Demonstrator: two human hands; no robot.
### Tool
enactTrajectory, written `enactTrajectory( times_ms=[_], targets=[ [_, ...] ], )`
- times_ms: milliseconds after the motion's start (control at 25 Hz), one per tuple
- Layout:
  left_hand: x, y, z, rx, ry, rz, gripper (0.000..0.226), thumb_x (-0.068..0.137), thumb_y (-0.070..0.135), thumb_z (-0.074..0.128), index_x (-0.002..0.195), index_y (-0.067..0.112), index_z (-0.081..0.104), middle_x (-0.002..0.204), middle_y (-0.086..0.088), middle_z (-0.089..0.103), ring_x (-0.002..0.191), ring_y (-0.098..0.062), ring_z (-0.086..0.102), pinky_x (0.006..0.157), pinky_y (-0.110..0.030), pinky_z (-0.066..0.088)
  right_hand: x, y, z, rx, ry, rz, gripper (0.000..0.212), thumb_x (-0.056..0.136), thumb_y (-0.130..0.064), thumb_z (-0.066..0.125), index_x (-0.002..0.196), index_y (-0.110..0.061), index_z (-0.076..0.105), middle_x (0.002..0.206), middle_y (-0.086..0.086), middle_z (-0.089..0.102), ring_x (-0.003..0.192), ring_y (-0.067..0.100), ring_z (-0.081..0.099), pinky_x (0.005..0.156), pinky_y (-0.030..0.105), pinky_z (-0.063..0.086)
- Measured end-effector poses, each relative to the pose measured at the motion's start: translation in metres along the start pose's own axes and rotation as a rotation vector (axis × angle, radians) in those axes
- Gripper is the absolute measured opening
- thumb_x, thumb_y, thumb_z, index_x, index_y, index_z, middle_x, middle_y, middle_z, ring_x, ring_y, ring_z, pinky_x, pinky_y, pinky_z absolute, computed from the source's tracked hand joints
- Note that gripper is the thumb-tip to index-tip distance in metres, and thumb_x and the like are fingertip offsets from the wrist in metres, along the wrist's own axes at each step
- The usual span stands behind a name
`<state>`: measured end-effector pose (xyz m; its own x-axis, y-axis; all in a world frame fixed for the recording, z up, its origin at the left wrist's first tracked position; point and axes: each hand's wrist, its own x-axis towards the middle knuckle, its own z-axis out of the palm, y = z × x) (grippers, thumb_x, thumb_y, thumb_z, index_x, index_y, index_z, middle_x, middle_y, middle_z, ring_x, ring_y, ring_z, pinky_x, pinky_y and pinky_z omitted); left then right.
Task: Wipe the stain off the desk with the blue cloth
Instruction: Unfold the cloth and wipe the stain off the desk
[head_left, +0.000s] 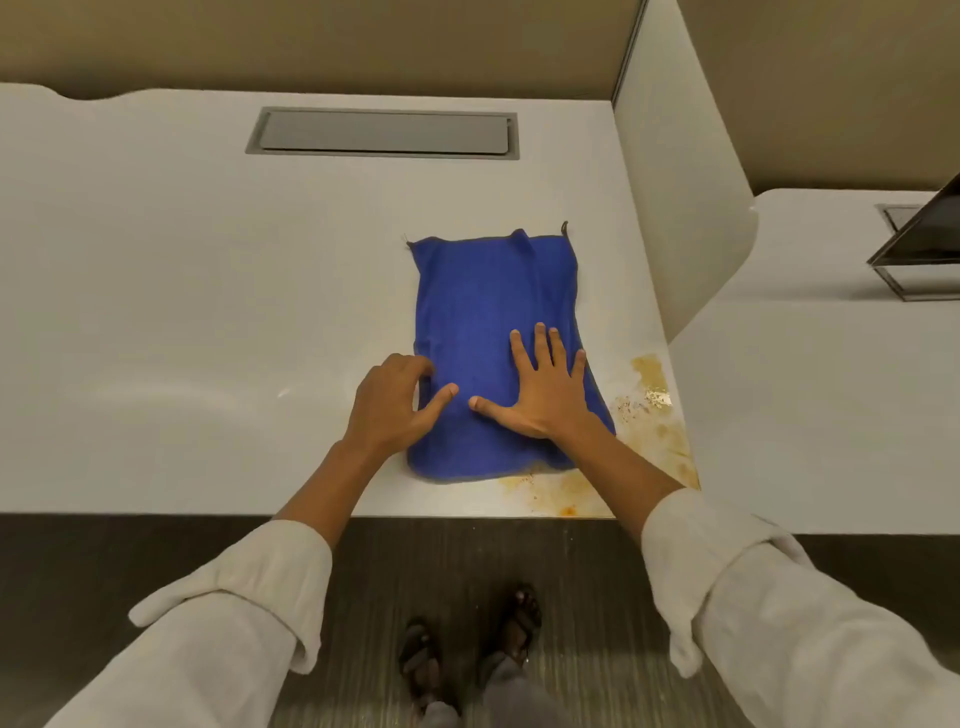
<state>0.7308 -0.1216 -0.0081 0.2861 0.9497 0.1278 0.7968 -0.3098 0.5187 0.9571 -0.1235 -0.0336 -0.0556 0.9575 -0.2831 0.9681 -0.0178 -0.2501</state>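
Observation:
A blue cloth (488, 312) lies flat on the white desk (182, 312), right of centre. My right hand (540, 389) rests palm down on its near right part, fingers spread. My left hand (392, 402) sits at the cloth's near left edge, fingers curled onto the edge and thumb on the fabric; whether it pinches the edge is unclear. An orange-brown stain (652, 410) spreads over the desk's near right corner, just right of the cloth and below it along the front edge (561, 496).
A grey cable hatch (383, 133) is set into the desk at the back. A white divider panel (680, 208) stands along the right side, with a neighbouring desk (810, 389) and a dark monitor (924, 239) beyond. The floor and my feet show below the front edge.

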Motion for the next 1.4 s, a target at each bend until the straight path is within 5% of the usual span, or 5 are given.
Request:
enactTrajectory(
  times_ms=[280,560,760,1120,1400],
  targets=[
    [-0.003,-0.024,0.012,0.067,-0.062,0.025,0.068,0.094,0.046,0.044,0.146,0.003,0.036,0.153,-0.016,0.038,0.145,-0.031,0.029,0.117,-0.050,0.026,0.023,-0.033,0.032,-0.120,0.267,-0.009,0.076,0.097,-0.064,0.019,0.158,-0.019,0.010,0.165,0.020,0.005,0.153,0.037,0.000,0.120,0.062,0.001],
    [-0.004,-0.019,0.012,-0.007,0.007,0.027,0.065,0.096,0.041,0.044,0.148,0.003,0.033,0.157,-0.016,0.031,0.148,-0.029,0.022,0.119,-0.051,0.019,-0.024,-0.054,0.063,-0.125,0.248,-0.228,0.068,0.101,-0.049,0.027,0.157,-0.015,0.014,0.166,0.011,0.010,0.154,0.028,0.004,0.122,0.055,0.008],
    [0.001,0.003,0.011,-0.045,-0.027,0.057,0.065,0.096,0.042,0.044,0.147,0.003,0.034,0.156,-0.015,0.033,0.147,-0.029,0.024,0.119,-0.050,0.020,-0.044,-0.004,0.052,-0.149,0.233,-0.047,0.066,0.100,-0.057,0.025,0.158,-0.032,0.005,0.167,0.006,-0.003,0.153,0.030,-0.010,0.119,0.062,-0.003],
    [0.002,-0.011,-0.007,-0.063,0.019,0.019,0.064,0.096,0.041,0.040,0.144,-0.001,0.036,0.151,-0.020,0.039,0.141,-0.035,0.035,0.115,-0.052,0.028,-0.059,-0.074,0.073,-0.106,0.298,-0.078,0.098,0.087,-0.081,0.017,0.158,-0.014,0.008,0.166,0.016,0.000,0.153,0.029,-0.010,0.118,0.066,-0.002],
    [0.018,-0.021,-0.010,-0.053,0.055,-0.029,0.065,0.097,0.046,0.033,0.146,0.002,0.034,0.153,-0.019,0.037,0.142,-0.033,0.033,0.118,-0.047,0.027,-0.009,-0.094,0.058,-0.089,0.297,-0.234,0.066,0.095,-0.067,0.028,0.153,-0.035,0.027,0.167,0.008,0.006,0.153,0.029,-0.006,0.117,0.064,0.002]
  ],
)
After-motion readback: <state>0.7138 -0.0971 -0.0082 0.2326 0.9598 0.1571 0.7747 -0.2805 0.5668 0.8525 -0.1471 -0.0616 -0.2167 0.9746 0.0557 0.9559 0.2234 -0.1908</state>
